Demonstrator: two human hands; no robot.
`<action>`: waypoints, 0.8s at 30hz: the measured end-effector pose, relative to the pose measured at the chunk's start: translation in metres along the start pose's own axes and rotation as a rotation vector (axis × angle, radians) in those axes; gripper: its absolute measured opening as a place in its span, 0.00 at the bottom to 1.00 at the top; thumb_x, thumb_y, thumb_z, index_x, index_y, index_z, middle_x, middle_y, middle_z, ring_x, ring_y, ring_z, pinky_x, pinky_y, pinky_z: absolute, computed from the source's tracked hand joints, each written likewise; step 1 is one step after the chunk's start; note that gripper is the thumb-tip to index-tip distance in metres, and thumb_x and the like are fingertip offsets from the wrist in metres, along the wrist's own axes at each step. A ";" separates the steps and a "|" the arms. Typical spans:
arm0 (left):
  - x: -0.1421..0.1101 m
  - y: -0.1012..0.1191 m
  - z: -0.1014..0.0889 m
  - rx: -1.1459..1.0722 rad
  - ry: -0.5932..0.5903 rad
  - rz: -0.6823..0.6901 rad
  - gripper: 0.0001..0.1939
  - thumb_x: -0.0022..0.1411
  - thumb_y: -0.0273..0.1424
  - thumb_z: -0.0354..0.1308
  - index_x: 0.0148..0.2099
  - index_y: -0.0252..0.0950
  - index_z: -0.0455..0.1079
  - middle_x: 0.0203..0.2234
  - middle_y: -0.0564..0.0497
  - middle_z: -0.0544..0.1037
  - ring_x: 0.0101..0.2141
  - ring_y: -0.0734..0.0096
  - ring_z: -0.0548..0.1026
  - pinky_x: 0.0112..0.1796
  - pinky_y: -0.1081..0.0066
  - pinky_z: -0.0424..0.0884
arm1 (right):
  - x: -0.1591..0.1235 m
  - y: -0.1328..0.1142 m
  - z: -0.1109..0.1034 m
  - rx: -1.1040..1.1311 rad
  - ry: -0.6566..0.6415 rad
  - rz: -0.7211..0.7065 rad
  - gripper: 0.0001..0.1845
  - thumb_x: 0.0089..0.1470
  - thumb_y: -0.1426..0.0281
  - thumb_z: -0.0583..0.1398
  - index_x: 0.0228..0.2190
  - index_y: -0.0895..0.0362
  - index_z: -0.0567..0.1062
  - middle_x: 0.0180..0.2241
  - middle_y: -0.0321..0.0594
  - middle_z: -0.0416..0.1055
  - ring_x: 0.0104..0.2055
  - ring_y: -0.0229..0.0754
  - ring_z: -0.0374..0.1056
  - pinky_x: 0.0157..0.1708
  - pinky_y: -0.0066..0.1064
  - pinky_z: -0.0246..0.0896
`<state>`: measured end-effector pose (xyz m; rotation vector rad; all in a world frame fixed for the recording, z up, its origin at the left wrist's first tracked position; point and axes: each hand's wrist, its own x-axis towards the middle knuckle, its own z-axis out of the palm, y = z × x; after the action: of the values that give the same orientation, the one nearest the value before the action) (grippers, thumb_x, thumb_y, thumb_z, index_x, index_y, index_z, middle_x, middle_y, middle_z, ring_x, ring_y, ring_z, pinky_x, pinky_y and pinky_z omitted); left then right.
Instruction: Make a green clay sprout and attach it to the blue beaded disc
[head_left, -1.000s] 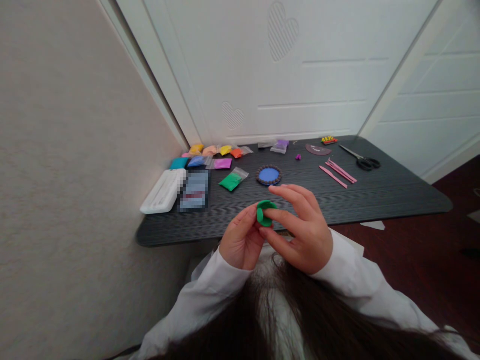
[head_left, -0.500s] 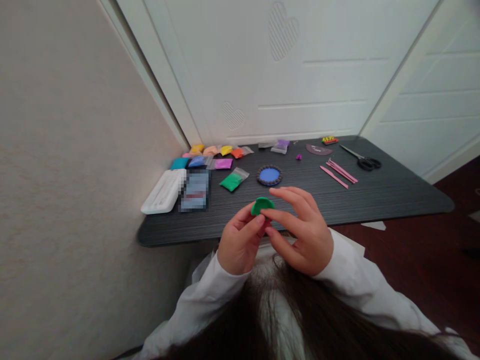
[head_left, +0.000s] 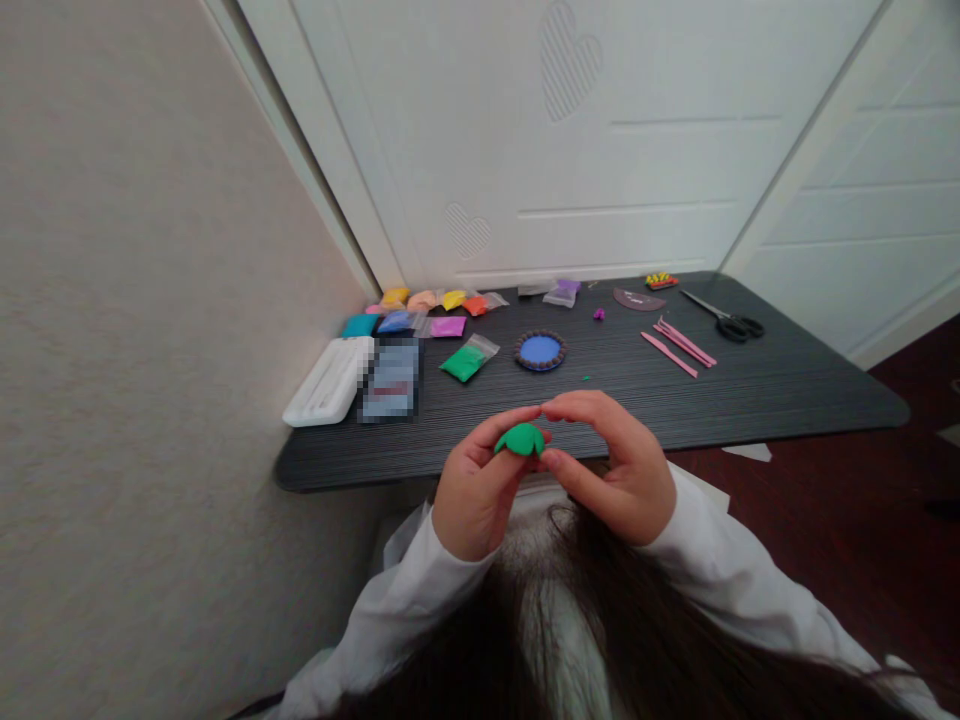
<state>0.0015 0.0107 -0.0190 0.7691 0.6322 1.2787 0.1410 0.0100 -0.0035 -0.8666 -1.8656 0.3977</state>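
Just above the table's near edge, my left hand (head_left: 476, 490) is closed on a piece of green modelling clay (head_left: 521, 438), a small domed shape with a notched lower edge, draped over the thumb. My right hand (head_left: 619, 470) is curved beside it, thumb and index finger apart. The right thumb tip is close to the clay's right edge; whether it touches, I cannot tell. Both index fingertips meet above the clay. Beyond the hands lies a blue disc (head_left: 541, 351) ringed with dark brown balls. A tiny green bit (head_left: 586, 378) lies on the table.
Left on the dark table (head_left: 330, 465) are a green clay packet (head_left: 466, 360), several other coloured packets, a white case (head_left: 330, 380) and a blurred packet (head_left: 391, 380). To the right lie pink tools (head_left: 684, 345), black scissors (head_left: 731, 322) and a purple lump (head_left: 598, 314).
The green clay has turned from a hollow cup facing up to a dome over my left thumb. My right fingers have come off its hollow, and both hands sit slightly lower.
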 end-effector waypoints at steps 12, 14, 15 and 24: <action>-0.012 0.008 -0.003 0.557 0.022 0.435 0.11 0.50 0.22 0.57 0.37 0.40 0.70 0.31 0.53 0.74 0.33 0.74 0.71 0.34 0.76 0.66 | -0.003 -0.011 -0.005 0.046 -0.029 -0.073 0.17 0.44 0.74 0.58 0.40 0.57 0.67 0.39 0.44 0.68 0.43 0.41 0.63 0.42 0.35 0.61; -0.015 0.014 -0.001 0.662 0.013 0.520 0.12 0.50 0.21 0.56 0.37 0.40 0.71 0.31 0.53 0.74 0.33 0.74 0.70 0.34 0.76 0.66 | -0.003 -0.012 -0.006 0.067 -0.040 -0.087 0.18 0.44 0.74 0.58 0.40 0.57 0.67 0.39 0.44 0.67 0.43 0.41 0.63 0.42 0.35 0.62; -0.016 0.016 -0.001 0.705 0.006 0.554 0.13 0.49 0.20 0.56 0.37 0.41 0.71 0.31 0.53 0.74 0.33 0.74 0.70 0.35 0.76 0.66 | -0.004 -0.013 -0.007 0.076 -0.045 -0.092 0.18 0.44 0.74 0.58 0.41 0.56 0.67 0.39 0.43 0.67 0.43 0.41 0.63 0.42 0.35 0.62; -0.019 0.023 0.001 0.797 -0.025 0.615 0.16 0.47 0.19 0.57 0.37 0.42 0.72 0.31 0.52 0.74 0.34 0.71 0.69 0.36 0.73 0.64 | -0.005 -0.016 -0.008 0.091 -0.063 -0.073 0.17 0.45 0.74 0.57 0.41 0.55 0.67 0.39 0.43 0.67 0.43 0.41 0.63 0.41 0.35 0.62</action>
<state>-0.0154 -0.0058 0.0001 1.7313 0.9424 1.5653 0.1433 -0.0053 0.0065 -0.7298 -1.9153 0.4655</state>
